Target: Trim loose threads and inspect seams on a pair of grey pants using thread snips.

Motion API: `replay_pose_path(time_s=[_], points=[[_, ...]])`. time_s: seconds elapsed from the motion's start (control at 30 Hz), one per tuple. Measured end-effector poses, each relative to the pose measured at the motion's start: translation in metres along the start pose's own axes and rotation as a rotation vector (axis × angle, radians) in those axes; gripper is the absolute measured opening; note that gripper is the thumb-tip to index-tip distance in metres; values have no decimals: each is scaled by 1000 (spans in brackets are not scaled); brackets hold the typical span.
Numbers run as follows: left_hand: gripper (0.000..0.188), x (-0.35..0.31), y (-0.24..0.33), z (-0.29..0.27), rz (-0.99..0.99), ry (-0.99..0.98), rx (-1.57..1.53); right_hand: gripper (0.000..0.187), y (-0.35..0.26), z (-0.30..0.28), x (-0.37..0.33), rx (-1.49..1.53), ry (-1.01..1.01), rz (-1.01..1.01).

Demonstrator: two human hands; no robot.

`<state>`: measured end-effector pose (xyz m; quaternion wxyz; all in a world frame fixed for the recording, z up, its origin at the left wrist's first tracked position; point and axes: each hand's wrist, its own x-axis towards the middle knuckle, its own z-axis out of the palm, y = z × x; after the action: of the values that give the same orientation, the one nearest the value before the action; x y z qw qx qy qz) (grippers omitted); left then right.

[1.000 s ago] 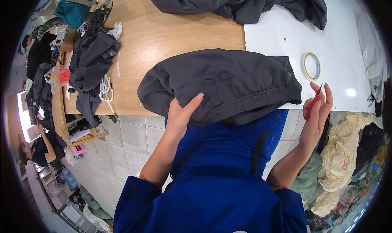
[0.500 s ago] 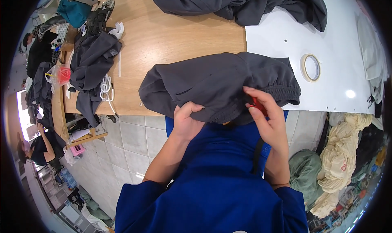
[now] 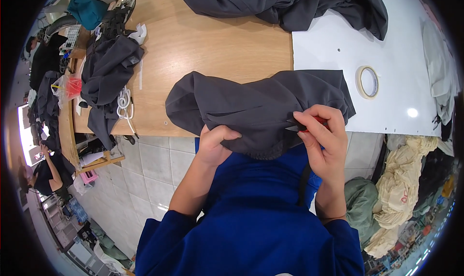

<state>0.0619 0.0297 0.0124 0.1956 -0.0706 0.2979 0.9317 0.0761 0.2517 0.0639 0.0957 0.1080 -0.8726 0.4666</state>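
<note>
A dark grey garment (image 3: 251,102) with a gathered elastic edge lies bunched along the table's near edge, partly hanging over it. My left hand (image 3: 215,145) pinches its near side, thumb on top and the fingers hidden beneath the cloth. In my right hand (image 3: 327,143) are small thread snips (image 3: 320,123) with a red handle, closed between thumb and fingers. Their dark, pointed blades reach left, close over the cloth near the gathered part. Whether the tips touch the fabric I cannot tell.
A roll of tape (image 3: 367,82) lies on the white board (image 3: 333,58) at right. More dark grey garments (image 3: 241,3) are heaped at the far side. Another dark garment (image 3: 108,75) and a white cord (image 3: 125,104) lie at left. Cream cloth (image 3: 398,186) is piled low at right.
The garment has been turned, so its gathered edge at the right now shows less and its near edge hangs lower. My right hand has shifted slightly right, with the snips' blades now showing.
</note>
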Motion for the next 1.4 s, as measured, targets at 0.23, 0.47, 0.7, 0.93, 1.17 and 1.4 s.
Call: replay_pose_path(time_s=[0.23, 0.47, 0.7, 0.93, 1.17, 1.4], points=[[54, -1, 0, -1, -19, -3, 17, 35, -4, 4, 3, -23, 39, 1], [52, -1, 1, 1, -23, -27, 23, 35, -3, 4, 3, -76, 51, -67], [51, -2, 1, 1, -19, -19, 39, 33, -2, 7, 0, -48, 84, -43], [49, -5, 3, -1, -1, -26, 53, 32, -6, 3, 1, -29, 84, 11], [45, -7, 3, -1, 43, -23, 111, 30, -7, 0, 3, -82, 72, -62], [41, -9, 3, -1, 58, -10, 154, 28, -8, -1, 6, -112, 64, -93]])
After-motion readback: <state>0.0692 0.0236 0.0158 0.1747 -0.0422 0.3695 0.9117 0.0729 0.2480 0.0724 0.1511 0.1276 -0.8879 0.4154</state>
